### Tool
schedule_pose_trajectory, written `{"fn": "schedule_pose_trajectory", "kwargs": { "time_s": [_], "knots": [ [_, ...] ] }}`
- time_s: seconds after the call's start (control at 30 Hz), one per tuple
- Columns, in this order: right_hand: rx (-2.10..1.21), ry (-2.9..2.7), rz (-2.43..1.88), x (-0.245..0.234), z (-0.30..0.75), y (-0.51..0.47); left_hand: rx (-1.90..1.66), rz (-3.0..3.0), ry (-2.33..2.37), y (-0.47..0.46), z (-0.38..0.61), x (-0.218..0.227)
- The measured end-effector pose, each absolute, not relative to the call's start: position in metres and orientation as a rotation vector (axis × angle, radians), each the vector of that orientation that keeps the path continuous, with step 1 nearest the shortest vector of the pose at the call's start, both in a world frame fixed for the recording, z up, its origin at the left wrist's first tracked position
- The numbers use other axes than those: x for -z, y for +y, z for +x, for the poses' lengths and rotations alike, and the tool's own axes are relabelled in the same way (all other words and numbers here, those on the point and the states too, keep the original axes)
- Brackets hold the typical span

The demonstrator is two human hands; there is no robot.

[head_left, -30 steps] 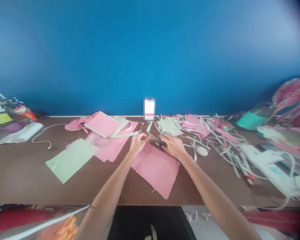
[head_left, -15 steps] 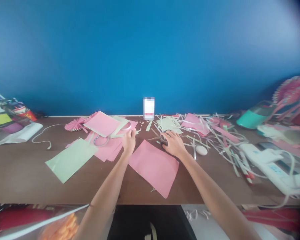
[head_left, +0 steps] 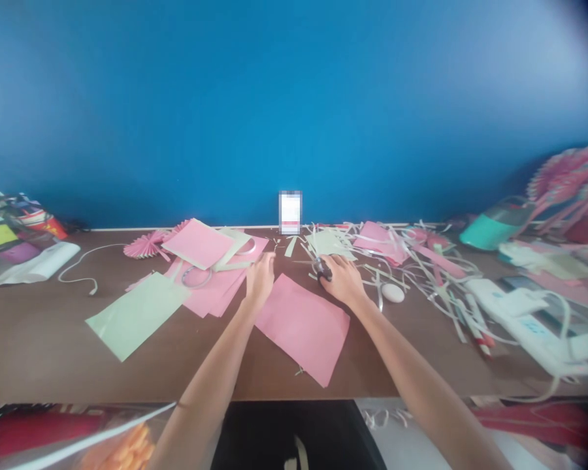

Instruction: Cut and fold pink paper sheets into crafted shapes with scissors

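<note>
A pink paper sheet (head_left: 304,326) lies on the brown table (head_left: 44,333) in front of me. My left hand (head_left: 259,277) rests at the sheet's far left corner, fingers together and pointing away, beside a stack of pink papers (head_left: 215,287). My right hand (head_left: 340,277) is closed over dark-handled scissors (head_left: 322,267) at the sheet's far right corner. A pale green strip (head_left: 242,264) lies just beyond my left hand.
A pale green sheet (head_left: 137,313) lies to the left. Paper strips (head_left: 421,267) litter the right side, with a white oval object (head_left: 392,293), a white glue gun (head_left: 524,313) and a teal container (head_left: 494,228). A small pink paper fan (head_left: 144,245) sits at the back left.
My hands, close together a second ago over the sheet's far edge, have parted. The left hand moved left toward the pink stack, then slightly back; the right stayed on the scissors.
</note>
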State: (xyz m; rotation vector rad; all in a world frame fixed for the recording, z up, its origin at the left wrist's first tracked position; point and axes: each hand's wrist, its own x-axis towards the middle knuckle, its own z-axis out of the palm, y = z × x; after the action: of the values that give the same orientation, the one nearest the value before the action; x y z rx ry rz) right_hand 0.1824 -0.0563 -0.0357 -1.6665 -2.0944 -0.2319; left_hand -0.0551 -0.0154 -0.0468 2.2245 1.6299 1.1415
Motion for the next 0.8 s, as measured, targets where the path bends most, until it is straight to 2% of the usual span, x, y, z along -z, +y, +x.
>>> {"fn": "schedule_pose_trajectory", "kwargs": {
  "time_s": [0.13,0.3,0.4,0.53,0.8],
  "knots": [
    [0.215,-2.075,-1.687,0.038,0.184,-0.055,-1.236,2.289,1.671,-0.015,-0.057,0.048],
    [0.192,-2.013,-1.727,0.042,0.186,-0.054,-1.012,2.338,1.592,-0.017,-0.054,0.047],
    [0.186,-1.985,-1.750,0.043,0.187,-0.054,-1.089,2.353,1.466,-0.019,-0.051,0.045],
    [0.196,-1.959,-1.769,0.044,0.187,-0.054,-1.147,2.374,1.576,-0.020,-0.051,0.039],
    [0.163,-1.835,-1.847,0.044,0.190,-0.053,-0.756,2.341,1.431,-0.025,-0.046,0.035]
  ]
}}
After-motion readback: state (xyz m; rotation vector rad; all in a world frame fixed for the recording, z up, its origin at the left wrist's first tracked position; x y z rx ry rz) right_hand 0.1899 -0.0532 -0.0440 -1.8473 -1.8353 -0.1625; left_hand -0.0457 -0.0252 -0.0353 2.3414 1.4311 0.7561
